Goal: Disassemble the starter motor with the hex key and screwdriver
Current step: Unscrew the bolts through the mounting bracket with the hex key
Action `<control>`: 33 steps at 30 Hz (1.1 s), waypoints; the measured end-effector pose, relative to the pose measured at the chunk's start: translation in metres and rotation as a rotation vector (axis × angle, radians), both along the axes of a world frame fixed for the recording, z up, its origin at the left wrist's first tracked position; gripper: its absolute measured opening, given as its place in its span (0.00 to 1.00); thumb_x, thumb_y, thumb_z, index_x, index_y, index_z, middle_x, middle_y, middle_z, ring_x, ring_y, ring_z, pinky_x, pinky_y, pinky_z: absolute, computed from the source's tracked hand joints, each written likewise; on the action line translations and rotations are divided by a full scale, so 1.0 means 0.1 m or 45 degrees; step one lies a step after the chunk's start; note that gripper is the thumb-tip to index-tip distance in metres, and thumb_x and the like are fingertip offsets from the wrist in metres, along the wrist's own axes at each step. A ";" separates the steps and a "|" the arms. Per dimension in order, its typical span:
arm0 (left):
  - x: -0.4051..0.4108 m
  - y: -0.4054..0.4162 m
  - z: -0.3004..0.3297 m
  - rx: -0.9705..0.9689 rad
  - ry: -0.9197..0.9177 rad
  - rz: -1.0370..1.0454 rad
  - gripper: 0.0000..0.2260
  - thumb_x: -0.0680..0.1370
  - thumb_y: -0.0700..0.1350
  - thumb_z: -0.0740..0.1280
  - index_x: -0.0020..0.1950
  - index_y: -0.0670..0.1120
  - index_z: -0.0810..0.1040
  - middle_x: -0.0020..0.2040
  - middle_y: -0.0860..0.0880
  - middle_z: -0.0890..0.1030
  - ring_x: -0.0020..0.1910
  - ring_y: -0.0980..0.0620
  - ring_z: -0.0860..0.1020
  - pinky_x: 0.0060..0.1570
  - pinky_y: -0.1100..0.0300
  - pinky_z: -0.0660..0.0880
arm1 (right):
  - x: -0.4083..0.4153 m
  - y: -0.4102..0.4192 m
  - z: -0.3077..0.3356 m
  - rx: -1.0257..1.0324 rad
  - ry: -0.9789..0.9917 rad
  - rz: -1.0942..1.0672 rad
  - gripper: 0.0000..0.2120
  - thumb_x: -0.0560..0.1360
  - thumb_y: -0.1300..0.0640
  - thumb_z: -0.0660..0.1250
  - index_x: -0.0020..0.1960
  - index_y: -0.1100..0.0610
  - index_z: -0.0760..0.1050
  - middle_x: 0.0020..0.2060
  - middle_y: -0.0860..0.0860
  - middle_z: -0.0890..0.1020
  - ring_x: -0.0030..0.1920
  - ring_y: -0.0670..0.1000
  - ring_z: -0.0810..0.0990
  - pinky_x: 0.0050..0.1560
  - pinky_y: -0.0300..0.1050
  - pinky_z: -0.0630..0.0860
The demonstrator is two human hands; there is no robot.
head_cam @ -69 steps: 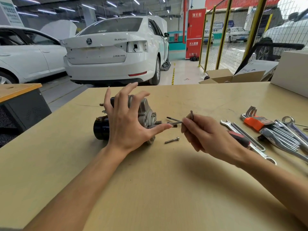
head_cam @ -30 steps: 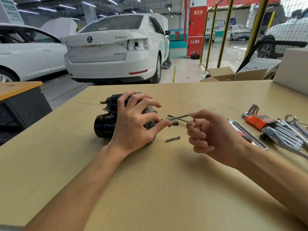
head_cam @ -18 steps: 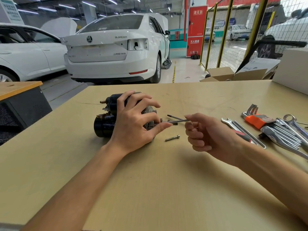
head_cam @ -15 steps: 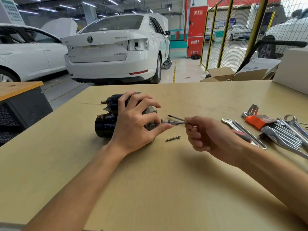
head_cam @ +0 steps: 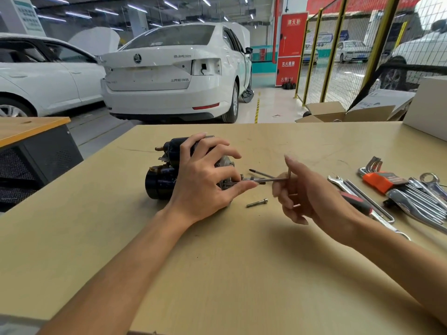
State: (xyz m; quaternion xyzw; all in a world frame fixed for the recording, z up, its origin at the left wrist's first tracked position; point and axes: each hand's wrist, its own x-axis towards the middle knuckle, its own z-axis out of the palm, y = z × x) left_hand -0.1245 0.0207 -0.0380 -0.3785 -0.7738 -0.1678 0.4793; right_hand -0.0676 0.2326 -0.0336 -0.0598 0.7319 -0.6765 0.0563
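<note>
Tan wood makes up the bench (head_cam: 242, 274), and both arms reach out over it. Right hand (head_cam: 312, 194) pinches the short bent end of the hex key (head_cam: 266, 180), its first finger sticking up. The long part of the key lies flat and points left, into the end of the starter motor (head_cam: 167, 175). Left hand (head_cam: 203, 180) curls over the top of the motor and holds it down. The motor lies on its side, its long way running left to right, so the key lines up with it. One loose bolt (head_cam: 257, 203) lies just in front, and a screwdriver (head_cam: 261, 174) lies just behind the key.
</note>
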 end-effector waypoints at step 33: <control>-0.25 -0.75 0.16 0.838 -0.752 0.426 0.26 0.85 0.51 0.57 0.34 0.37 0.78 0.31 0.44 0.77 0.32 0.48 0.73 0.40 0.55 0.69 | 0.01 -0.31 -0.22 -0.548 -0.153 0.051 0.27 0.84 0.55 0.53 0.37 0.61 0.85 0.41 0.64 0.84 0.30 0.53 0.82 0.29 0.40 0.78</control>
